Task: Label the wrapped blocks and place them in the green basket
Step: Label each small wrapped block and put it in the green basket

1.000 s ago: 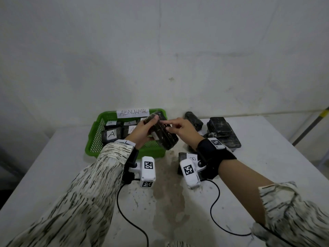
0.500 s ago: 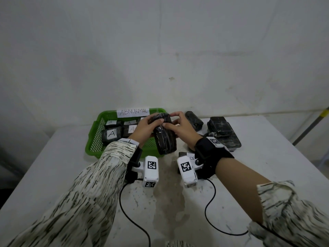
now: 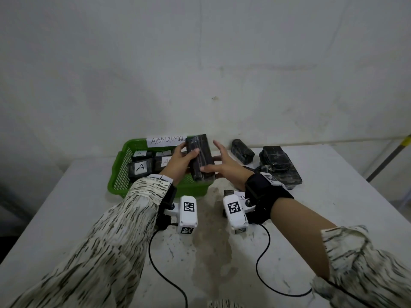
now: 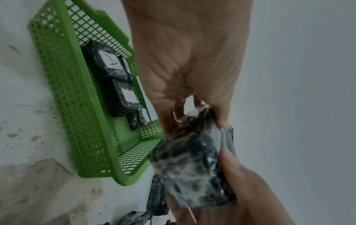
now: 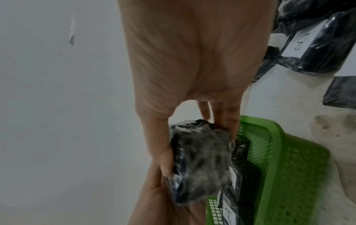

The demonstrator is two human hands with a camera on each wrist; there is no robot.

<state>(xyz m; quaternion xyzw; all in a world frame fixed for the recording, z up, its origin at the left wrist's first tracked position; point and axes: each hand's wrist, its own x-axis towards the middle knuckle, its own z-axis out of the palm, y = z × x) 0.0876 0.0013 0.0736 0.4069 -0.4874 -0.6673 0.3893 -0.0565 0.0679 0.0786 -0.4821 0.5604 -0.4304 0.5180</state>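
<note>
A black wrapped block [image 3: 200, 156] with no label showing is held in the air over the right end of the green basket [image 3: 115, 174]. My left hand [image 3: 180, 161] grips its left side, thumb on top. From the right, my right hand [image 3: 224, 170] pinches the near end, thumb across the top, index finger lifted clear. The left wrist view shows the block [image 4: 192, 167] beside the basket [image 4: 63, 91], and the right wrist view shows the block [image 5: 200, 159] between thumb and fingers. Inside the basket lie several blocks labelled A [image 3: 140, 167].
A paper sign reading ABNORMAL [image 3: 166, 140] is fixed to the basket's back rim. Unlabelled wrapped blocks [image 3: 242, 151] and a stack of them [image 3: 278, 161] lie on the white table at the right. A block labelled B [image 5: 308, 45] lies under my right wrist. The wall stands close behind.
The block has been turned from tilted to lengthwise and lifted higher over the basket's right end. My right hand slid to its near end and its index finger lifted off.
</note>
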